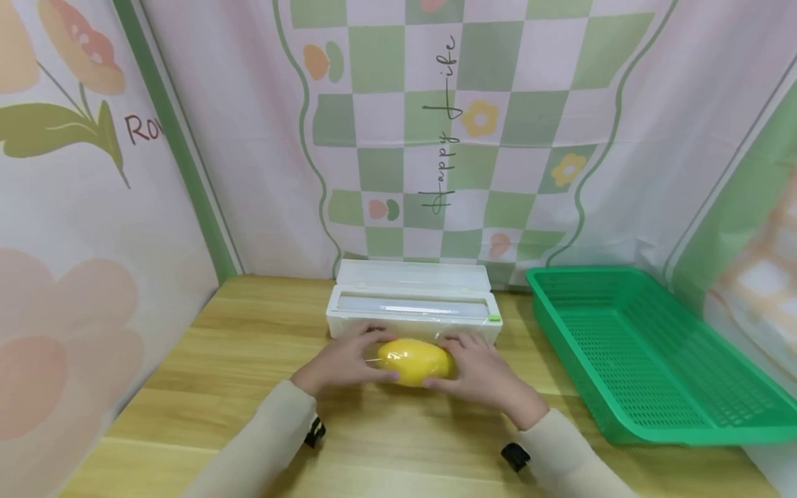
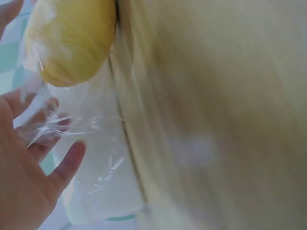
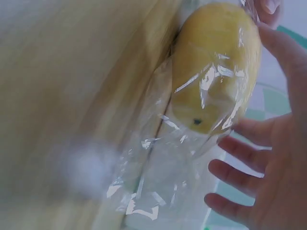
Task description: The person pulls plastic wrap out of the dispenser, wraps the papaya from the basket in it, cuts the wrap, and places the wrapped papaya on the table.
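Observation:
A yellow mango (image 1: 414,362), covered in clear cling film (image 3: 211,79), lies between the two hands in front of a white cling film dispenser (image 1: 411,326). My left hand (image 1: 349,360) is at the mango's left end, its fingers spread among loose, wrinkled film in the left wrist view. My right hand (image 1: 482,370) holds the right end, the thumb along the mango and a finger at its tip. A dark stem spot (image 3: 197,121) shows through the film. More film hangs loose past that end, in front of the dispenser.
The dispenser's lid (image 1: 414,275) stands raised behind a film roll (image 1: 411,306), and a green slider (image 1: 494,318) sits at its right. A green basket (image 1: 647,360) is on the wooden table (image 1: 205,394) to the right. Printed cloth (image 1: 386,138) hangs behind.

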### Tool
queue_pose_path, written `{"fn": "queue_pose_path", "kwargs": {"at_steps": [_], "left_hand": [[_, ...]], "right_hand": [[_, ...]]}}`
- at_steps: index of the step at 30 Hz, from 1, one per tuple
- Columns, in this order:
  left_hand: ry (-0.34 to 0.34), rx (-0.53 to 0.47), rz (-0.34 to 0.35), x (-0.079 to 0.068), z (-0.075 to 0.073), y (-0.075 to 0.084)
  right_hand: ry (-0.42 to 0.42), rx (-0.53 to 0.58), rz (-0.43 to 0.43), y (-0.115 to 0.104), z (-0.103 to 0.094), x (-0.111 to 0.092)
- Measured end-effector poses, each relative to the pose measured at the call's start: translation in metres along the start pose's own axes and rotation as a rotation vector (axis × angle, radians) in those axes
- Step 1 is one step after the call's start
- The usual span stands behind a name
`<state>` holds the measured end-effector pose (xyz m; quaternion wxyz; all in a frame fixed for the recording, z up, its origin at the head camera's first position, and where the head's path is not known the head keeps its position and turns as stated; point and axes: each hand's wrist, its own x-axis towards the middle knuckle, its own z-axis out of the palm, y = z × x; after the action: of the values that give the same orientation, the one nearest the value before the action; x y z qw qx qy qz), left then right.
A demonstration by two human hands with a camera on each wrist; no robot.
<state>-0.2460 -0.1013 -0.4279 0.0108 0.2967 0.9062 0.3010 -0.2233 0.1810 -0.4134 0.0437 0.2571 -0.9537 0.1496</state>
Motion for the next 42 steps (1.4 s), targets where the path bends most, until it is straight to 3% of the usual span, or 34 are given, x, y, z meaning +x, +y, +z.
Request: {"fn": "queue_pose_path", "kwargs": {"at_steps": [3, 6, 14, 23, 29, 33, 42], "left_hand": [[0.043, 0.183, 0.055, 0.002, -0.001, 0.005], [0.063, 0.297, 0.101, 0.003, -0.002, 0.009], [0.085, 0.387, 0.124, 0.008, 0.002, 0.009], [0.090, 0.266, 0.125, 0.016, 0.002, -0.001], [0.054, 0.064, 0.006, 0.020, 0.002, -0.006], [0.048, -0.022, -0.069, 0.020, 0.001, -0.008], [0.045, -0.060, -0.104, 0.022, 0.002, -0.009]], "right_hand": [[0.012, -0.059, 0.010, -0.007, 0.001, 0.003], [0.019, -0.067, 0.034, -0.011, 0.003, 0.006], [0.043, 0.060, 0.074, -0.007, 0.006, 0.014], [0.040, 0.246, 0.073, 0.008, 0.008, 0.021], [0.024, 0.334, 0.072, 0.015, 0.009, 0.024], [0.016, 0.366, 0.067, 0.019, 0.009, 0.026], [0.042, 0.325, 0.043, 0.024, 0.006, 0.027]]}}
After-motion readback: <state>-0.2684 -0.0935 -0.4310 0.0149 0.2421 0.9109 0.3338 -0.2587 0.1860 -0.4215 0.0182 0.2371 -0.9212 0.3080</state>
